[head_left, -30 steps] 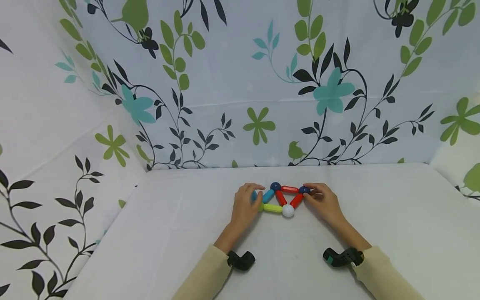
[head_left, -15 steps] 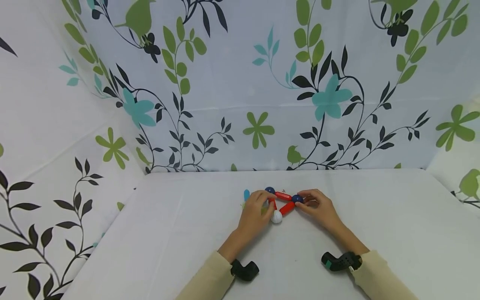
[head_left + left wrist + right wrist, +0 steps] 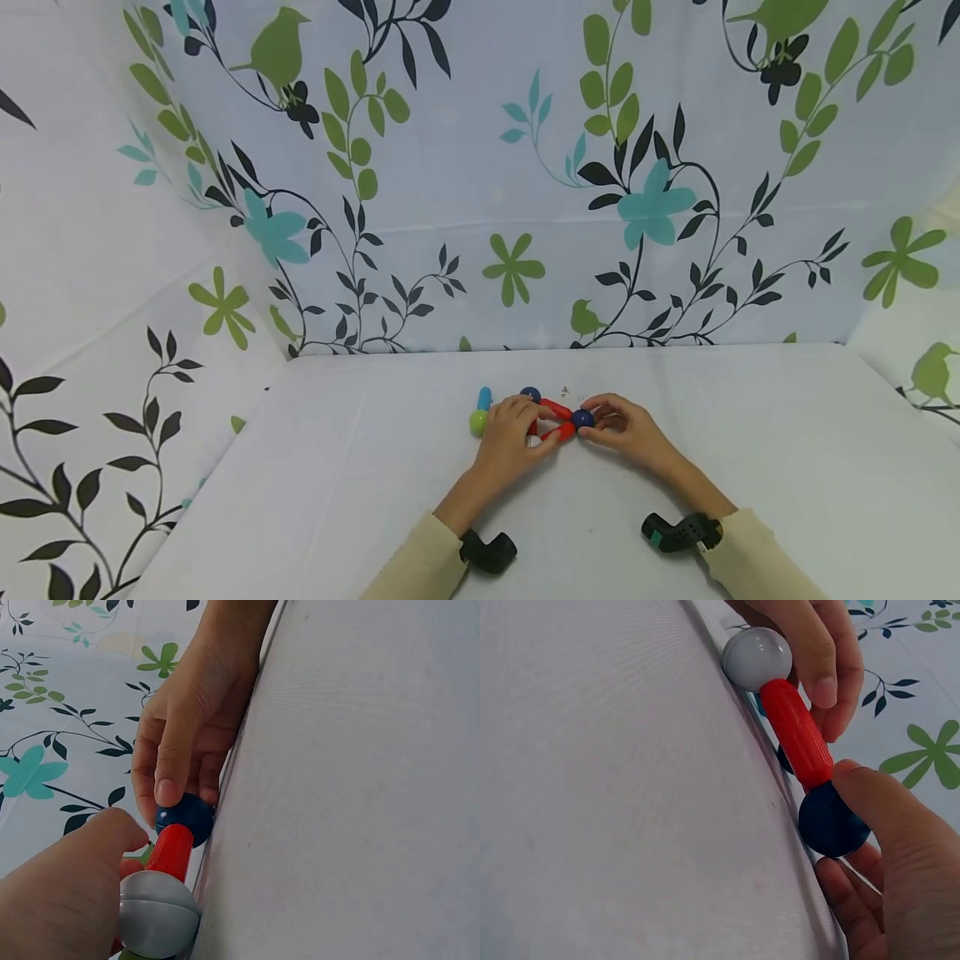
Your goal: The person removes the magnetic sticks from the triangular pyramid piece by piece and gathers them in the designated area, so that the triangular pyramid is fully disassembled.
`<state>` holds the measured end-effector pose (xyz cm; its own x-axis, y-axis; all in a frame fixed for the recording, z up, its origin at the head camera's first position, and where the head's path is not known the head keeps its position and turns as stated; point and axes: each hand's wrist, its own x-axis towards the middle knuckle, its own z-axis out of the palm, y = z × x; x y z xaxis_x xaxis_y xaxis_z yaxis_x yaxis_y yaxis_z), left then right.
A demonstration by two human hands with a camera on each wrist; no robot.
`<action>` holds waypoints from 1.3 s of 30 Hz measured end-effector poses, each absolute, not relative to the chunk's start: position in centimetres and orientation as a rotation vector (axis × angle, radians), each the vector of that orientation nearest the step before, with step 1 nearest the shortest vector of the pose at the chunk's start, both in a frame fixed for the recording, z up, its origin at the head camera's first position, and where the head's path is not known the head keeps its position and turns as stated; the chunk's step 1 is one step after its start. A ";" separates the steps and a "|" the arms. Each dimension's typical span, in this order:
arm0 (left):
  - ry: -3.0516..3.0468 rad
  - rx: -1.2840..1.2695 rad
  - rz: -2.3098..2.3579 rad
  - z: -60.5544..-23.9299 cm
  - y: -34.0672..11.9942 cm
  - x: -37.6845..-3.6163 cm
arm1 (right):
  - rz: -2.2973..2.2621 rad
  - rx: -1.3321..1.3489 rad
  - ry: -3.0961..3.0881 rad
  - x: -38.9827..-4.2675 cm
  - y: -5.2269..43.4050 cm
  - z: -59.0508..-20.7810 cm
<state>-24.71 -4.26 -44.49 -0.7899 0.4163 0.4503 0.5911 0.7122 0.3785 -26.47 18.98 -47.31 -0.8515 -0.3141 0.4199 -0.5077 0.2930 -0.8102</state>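
A flat frame of magnetic rods and balls lies on the white table. My right hand [image 3: 630, 433] pinches its dark blue ball [image 3: 832, 821] between thumb and fingers. From that ball a red magnetic rod [image 3: 799, 735] leads to a white ball [image 3: 157, 922]. Over the frame's middle, my left hand [image 3: 510, 437] curls its thumb and fingers about this red rod, covering much of the frame. A second red rod [image 3: 557, 408] runs to another dark blue ball [image 3: 531, 393] at the back. Left of the left hand show a lime green ball [image 3: 478, 422] and a light blue rod [image 3: 484, 398].
The white table [image 3: 360, 500] ends at the back against a hanging cloth [image 3: 420, 275] printed with leaves, birds and flowers. Black wrist devices [image 3: 487, 552] sit on both wrists, below beige sleeves [image 3: 420, 558].
My left hand has moved right along the frame, from its green and light blue end to the red rods. The frame has turned and shifted left, with my right hand following at the blue ball.
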 end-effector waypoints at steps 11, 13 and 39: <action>-2.616 -0.834 -0.683 -45.0 -4.4 -24.8 | 1.527 0.844 -2.362 -26.5 19.0 -47.4; -2.615 -0.840 -0.711 -45.0 -4.4 -24.8 | 1.533 0.822 -2.371 -26.4 19.0 -47.3; -2.689 -0.870 -0.706 -44.8 -4.5 -24.9 | 1.544 0.787 -2.474 -26.4 19.0 -46.6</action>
<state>-24.86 -4.53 -44.76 -0.7979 0.4893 0.3522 0.5992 0.7081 0.3737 -26.41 18.97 -46.65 -0.8573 -0.3634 0.3645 -0.4871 0.3438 -0.8028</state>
